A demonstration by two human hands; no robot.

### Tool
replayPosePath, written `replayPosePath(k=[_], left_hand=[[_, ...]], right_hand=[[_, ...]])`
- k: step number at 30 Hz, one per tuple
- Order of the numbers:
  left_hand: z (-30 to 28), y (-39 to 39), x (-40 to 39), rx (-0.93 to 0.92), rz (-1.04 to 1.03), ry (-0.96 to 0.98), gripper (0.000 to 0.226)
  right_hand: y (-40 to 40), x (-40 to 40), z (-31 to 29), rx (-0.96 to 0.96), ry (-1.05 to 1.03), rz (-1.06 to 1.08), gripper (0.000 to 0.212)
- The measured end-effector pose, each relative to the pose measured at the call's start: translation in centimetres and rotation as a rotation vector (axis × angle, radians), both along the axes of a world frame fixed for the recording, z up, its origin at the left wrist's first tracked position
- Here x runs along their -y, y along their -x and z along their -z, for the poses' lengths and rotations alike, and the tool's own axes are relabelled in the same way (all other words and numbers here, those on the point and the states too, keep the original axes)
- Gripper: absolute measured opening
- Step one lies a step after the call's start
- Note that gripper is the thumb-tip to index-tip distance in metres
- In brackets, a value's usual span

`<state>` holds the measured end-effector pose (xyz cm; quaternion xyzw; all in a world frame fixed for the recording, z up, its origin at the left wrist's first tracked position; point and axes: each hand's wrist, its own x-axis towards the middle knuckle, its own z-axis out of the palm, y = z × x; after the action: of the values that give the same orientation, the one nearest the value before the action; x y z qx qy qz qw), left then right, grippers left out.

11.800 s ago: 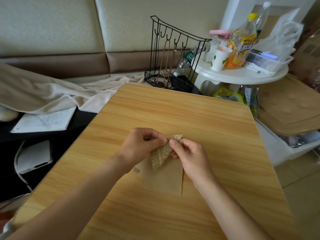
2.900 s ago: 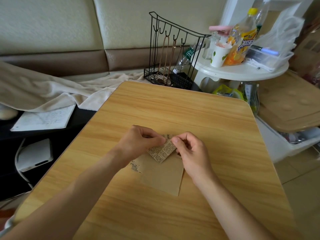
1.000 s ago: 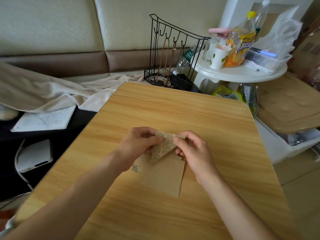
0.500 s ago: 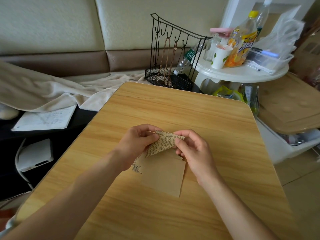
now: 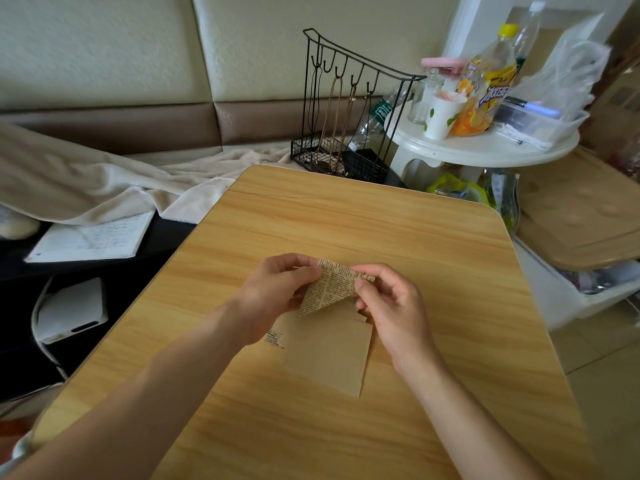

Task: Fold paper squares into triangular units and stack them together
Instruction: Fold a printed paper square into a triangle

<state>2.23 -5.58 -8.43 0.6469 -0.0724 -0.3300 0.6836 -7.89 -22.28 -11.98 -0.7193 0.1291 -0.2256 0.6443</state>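
Both hands, left hand (image 5: pixel 277 292) and right hand (image 5: pixel 391 306), pinch the printed paper (image 5: pixel 329 289) above the surface (image 5: pixel 433 254); uneven tension between grips risks a skewed crease.

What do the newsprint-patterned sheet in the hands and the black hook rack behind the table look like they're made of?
Newsprint-patterned sheet: thin matte paper, probably kraft-backed; it bends between the fingers. Black hook rack: likely thin coated metal wire, with slim rods, hooks and a mesh base.
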Motion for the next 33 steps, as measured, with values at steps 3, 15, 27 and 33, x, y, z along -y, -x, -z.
replayPosePath(k=[3, 15, 27, 33], left_hand=[[0.0, 0.2, 0.0, 0.008, -0.001, -0.053, 0.011], [-0.5, 0.7, 0.3, 0.267, 0.118, -0.152, 0.007], [-0.2, 1.0, 0.5, 0.199, 0.046, -0.215, 0.014], [-0.3, 1.4, 0.8, 0.084, -0.004, -0.139, 0.009]], right_hand=[[-0.1, -0.1, 0.1, -0.01, -0.038, 0.042, 0.025], [-0.2, -0.1, 0.2, -0.079, 0.081, -0.123, 0.008], [-0.5, -0.6, 0.8, -0.022, 0.16, 0.008, 0.009], [-0.2, -0.8, 0.8, 0.023, 0.23, 0.038, 0.018]])
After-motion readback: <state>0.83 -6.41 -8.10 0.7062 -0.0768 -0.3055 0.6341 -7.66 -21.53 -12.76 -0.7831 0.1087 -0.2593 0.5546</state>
